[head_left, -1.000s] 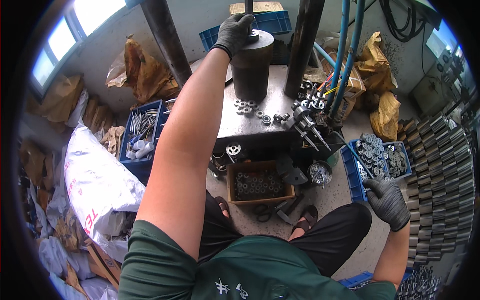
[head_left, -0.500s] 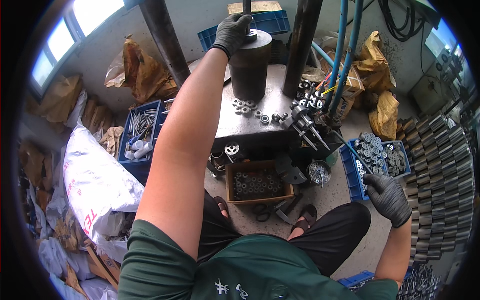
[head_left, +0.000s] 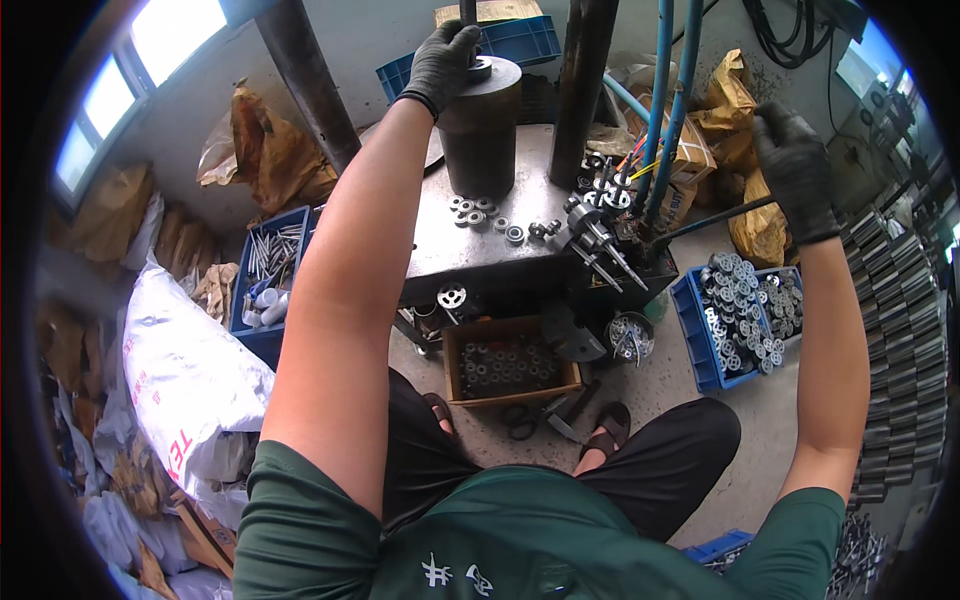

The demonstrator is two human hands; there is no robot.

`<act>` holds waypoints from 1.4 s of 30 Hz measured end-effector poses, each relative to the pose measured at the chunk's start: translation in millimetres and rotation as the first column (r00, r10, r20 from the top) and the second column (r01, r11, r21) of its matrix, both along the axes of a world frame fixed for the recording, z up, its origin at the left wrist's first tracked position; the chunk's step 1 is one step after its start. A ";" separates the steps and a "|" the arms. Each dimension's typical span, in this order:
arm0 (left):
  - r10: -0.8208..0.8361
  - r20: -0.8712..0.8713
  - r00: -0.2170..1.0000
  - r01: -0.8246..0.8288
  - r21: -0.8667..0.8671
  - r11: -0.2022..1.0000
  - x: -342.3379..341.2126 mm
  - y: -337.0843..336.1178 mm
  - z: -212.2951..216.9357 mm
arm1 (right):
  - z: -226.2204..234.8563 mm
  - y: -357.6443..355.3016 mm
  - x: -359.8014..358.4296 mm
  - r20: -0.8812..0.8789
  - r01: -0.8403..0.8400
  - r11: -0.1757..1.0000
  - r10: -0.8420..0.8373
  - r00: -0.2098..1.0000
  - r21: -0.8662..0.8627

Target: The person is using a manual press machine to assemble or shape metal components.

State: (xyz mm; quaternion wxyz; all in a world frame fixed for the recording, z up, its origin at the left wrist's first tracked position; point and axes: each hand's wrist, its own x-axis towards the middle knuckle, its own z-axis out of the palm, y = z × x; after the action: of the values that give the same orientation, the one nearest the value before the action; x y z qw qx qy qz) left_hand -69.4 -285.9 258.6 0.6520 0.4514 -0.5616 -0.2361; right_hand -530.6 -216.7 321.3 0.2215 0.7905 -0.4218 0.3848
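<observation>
The gloved left hand (head_left: 443,60) pinches a small metal ring (head_left: 480,68) on top of the dark round block (head_left: 482,125) to keep it in place, while the gloved right hand (head_left: 795,170) wraps around a thin black lever (head_left: 700,220).

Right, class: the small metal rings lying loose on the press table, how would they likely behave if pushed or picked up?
The rings look like solid metal, so probably stiff and heavy for their size. They lie flat on the steel table, so a push would likely slide them; tipped on edge, they might roll. Being small and smooth, they may slip from a gloved grip like the left hand.
</observation>
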 end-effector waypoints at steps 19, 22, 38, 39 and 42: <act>0.123 0.214 0.969 0.002 -0.504 0.864 -65.7 112.0 -12.8 | 18.1 -24.9 19.1 -0.117 0.304 0.902 -0.281 0.953 0.307; -0.269 -0.149 0.952 0.195 -0.386 0.902 -109.9 176.2 -47.3 | 16.3 -20.1 10.8 -0.102 0.322 0.895 -0.306 0.947 0.308; 0.281 -0.910 0.304 0.507 0.404 0.762 -74.4 210.1 -223.9 | -18.8 61.9 -21.9 0.045 -0.054 0.910 0.039 0.998 0.411; 0.272 -0.916 0.294 0.517 0.392 0.761 -77.1 205.9 -224.0 | -28.9 84.1 -29.3 0.082 -0.124 0.900 0.099 0.992 0.418; 0.299 -0.898 0.324 0.492 0.430 0.757 -80.2 207.6 -219.7 | -66.0 140.2 -41.8 0.209 -0.275 0.815 0.192 0.959 0.511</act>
State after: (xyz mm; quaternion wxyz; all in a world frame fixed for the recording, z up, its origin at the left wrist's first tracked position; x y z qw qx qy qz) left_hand -149.6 -78.3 38.9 0.6359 0.3832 0.0133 -0.6697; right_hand -572.4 -76.5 255.4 -0.0883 0.8358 -0.4269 0.3337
